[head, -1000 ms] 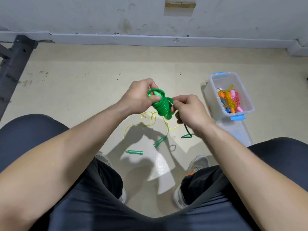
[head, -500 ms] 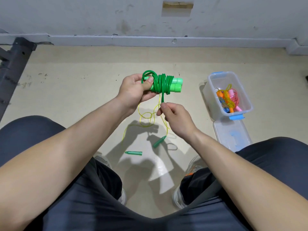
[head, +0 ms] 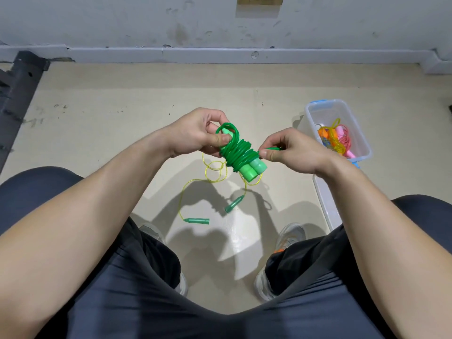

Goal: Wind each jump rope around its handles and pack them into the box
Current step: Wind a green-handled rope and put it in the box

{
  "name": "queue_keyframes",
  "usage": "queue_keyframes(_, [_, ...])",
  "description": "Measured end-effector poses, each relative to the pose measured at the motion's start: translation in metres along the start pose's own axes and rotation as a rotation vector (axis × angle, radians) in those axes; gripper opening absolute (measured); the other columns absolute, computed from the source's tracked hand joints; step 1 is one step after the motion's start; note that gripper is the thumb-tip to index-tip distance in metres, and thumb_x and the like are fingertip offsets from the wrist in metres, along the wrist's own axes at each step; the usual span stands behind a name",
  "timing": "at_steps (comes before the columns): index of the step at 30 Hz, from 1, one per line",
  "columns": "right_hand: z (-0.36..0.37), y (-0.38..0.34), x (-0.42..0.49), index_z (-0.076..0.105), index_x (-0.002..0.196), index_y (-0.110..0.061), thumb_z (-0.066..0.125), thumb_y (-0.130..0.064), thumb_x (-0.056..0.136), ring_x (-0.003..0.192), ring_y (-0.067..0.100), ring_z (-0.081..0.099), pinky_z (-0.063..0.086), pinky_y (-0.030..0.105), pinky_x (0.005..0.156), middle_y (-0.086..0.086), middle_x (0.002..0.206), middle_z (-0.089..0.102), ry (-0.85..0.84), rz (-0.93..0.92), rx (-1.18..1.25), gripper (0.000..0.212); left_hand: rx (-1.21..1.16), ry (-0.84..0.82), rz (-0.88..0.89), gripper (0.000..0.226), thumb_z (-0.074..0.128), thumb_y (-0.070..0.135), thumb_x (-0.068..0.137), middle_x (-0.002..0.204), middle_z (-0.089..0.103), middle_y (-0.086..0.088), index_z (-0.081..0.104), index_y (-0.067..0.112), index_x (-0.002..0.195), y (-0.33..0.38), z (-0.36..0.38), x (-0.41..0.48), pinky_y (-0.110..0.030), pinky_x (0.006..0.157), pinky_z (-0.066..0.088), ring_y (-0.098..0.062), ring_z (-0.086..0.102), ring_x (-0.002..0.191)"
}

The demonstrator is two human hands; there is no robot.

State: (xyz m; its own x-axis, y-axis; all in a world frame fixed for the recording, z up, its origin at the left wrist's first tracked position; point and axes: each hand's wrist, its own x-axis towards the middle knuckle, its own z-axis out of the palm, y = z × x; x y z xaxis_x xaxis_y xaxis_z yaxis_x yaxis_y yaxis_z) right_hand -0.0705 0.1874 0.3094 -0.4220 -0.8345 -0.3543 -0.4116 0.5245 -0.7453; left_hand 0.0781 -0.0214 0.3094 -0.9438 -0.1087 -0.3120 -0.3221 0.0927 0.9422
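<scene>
A green jump rope [head: 241, 156] is coiled around its two light-green handles, which point down and to the right. My left hand [head: 195, 133] grips the upper end of the handles. My right hand [head: 291, 150] pinches the loose end of the green cord just right of the coil. On the floor below lies a yellow jump rope [head: 212, 171] with two green handles [head: 197, 220], uncoiled. The clear plastic box [head: 315, 111] with blue clips stands at the right and holds orange, yellow and pink ropes.
The box's clear lid [head: 325, 204] lies flat on the floor in front of the box, beside my right knee. A dark metal frame [head: 17, 89] stands at the far left. A wall with a skirting runs along the back. My shoes [head: 291, 234] rest near the yellow rope.
My left hand has turned the wound bundle so the handles point down-right instead of right. My right hand moved up from below the bundle to its right side, still pinching the cord end.
</scene>
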Motion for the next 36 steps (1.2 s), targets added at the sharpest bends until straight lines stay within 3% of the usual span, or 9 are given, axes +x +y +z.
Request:
queue_keyframes(3, [-0.001, -0.006, -0.005, 0.075, 0.084, -0.02, 0.067, -0.016, 0.095, 0.061, -0.001, 0.055, 0.042, 0.017, 0.064, -0.016, 0.065, 0.066, 0.047, 0.033, 0.143, 0.015, -0.037, 0.042, 0.007, 0.013, 0.066, 0.004, 0.093, 0.068, 0.07, 0.0, 0.056, 0.012, 0.09, 0.001, -0.004, 0.0, -0.029, 0.067, 0.061, -0.015, 0.065, 0.057])
queue_keyframes(5, [0.001, -0.01, -0.008, 0.074, 0.085, -0.015, 0.061, -0.014, 0.096, 0.05, 0.006, 0.039, 0.03, 0.021, 0.052, -0.015, 0.052, 0.051, 0.067, 0.092, 0.279, 0.017, -0.047, 0.07, 0.007, 0.014, 0.065, 0.002, 0.095, 0.07, 0.072, 0.0, 0.056, 0.012, 0.09, 0.003, -0.008, 0.0, -0.027, 0.066, 0.06, -0.016, 0.068, 0.06])
queue_keyframes(10, [0.01, -0.017, -0.013, 0.066, 0.092, -0.011, 0.049, -0.01, 0.094, 0.053, 0.015, 0.015, 0.012, 0.028, 0.052, -0.003, 0.059, 0.03, 0.056, 0.291, 0.774, 0.017, -0.001, 0.143, 0.035, 0.017, 0.057, -0.002, 0.099, 0.069, 0.072, 0.002, 0.055, 0.013, 0.09, 0.005, -0.012, -0.002, -0.026, 0.064, 0.059, -0.014, 0.067, 0.059])
queue_keyframes(14, [0.019, -0.019, -0.017, 0.065, 0.067, -0.021, 0.064, -0.018, 0.092, 0.048, 0.009, 0.013, 0.011, 0.024, 0.047, -0.005, 0.065, 0.017, 0.06, 0.277, 1.0, 0.025, -0.064, 0.227, 0.061, 0.017, 0.057, 0.0, 0.099, 0.069, 0.072, 0.003, 0.054, 0.014, 0.089, 0.003, -0.01, 0.0, -0.029, 0.069, 0.061, -0.013, 0.068, 0.061])
queue_keyframes(17, [0.027, -0.021, -0.018, 0.072, 0.075, -0.016, 0.075, -0.021, 0.083, 0.047, 0.008, 0.019, 0.013, 0.029, 0.054, -0.01, 0.054, 0.035, 0.164, 0.195, 0.904, 0.009, -0.126, 0.303, 0.062, 0.017, 0.058, 0.003, 0.1, 0.066, 0.071, 0.003, 0.054, 0.015, 0.088, 0.003, -0.008, 0.001, -0.029, 0.07, 0.062, -0.013, 0.068, 0.06])
queue_keyframes(21, [0.033, -0.022, -0.012, 0.071, 0.074, -0.015, 0.076, -0.031, 0.088, 0.046, 0.01, 0.025, 0.024, 0.024, 0.048, -0.009, 0.057, 0.055, 0.399, 0.212, 0.712, 0.022, -0.114, 0.355, 0.078, 0.017, 0.059, 0.003, 0.099, 0.064, 0.07, 0.003, 0.053, 0.015, 0.088, 0.003, -0.009, 0.001, -0.032, 0.071, 0.063, -0.013, 0.068, 0.059])
queue_keyframes(27, [0.03, -0.023, -0.009, 0.071, 0.08, -0.006, 0.082, -0.033, 0.081, 0.044, 0.013, 0.023, 0.022, 0.025, 0.047, -0.008, 0.049, 0.028, 0.448, 0.282, 0.688, 0.029, -0.023, 0.395, 0.115, 0.019, 0.061, 0.0, 0.097, 0.064, 0.071, 0.003, 0.053, 0.014, 0.089, 0.007, -0.005, 0.001, -0.036, 0.072, 0.063, -0.014, 0.067, 0.061])
queue_keyframes(31, [0.038, -0.023, -0.011, 0.06, 0.066, -0.018, 0.086, -0.028, 0.078, 0.04, 0.009, 0.026, 0.024, 0.026, 0.049, -0.013, 0.045, 0.032, 0.523, 0.297, 0.691, 0.03, 0.043, 0.44, 0.147, 0.021, 0.064, -0.002, 0.095, 0.069, 0.071, -0.003, 0.054, 0.017, 0.088, 0.007, 0.004, 0.003, -0.037, 0.069, 0.063, -0.018, 0.067, 0.066])
queue_keyframes(36, [0.035, -0.021, -0.008, 0.061, 0.061, -0.019, 0.078, -0.034, 0.084, 0.045, 0.01, 0.033, 0.027, 0.025, 0.048, -0.014, 0.044, 0.038, 0.665, 0.225, 0.384, 0.032, 0.031, 0.582, 0.152, 0.021, 0.067, 0.004, 0.092, 0.082, 0.071, -0.014, 0.056, 0.021, 0.087, 0.0, 0.022, 0.008, -0.04, 0.07, 0.062, -0.025, 0.068, 0.072])
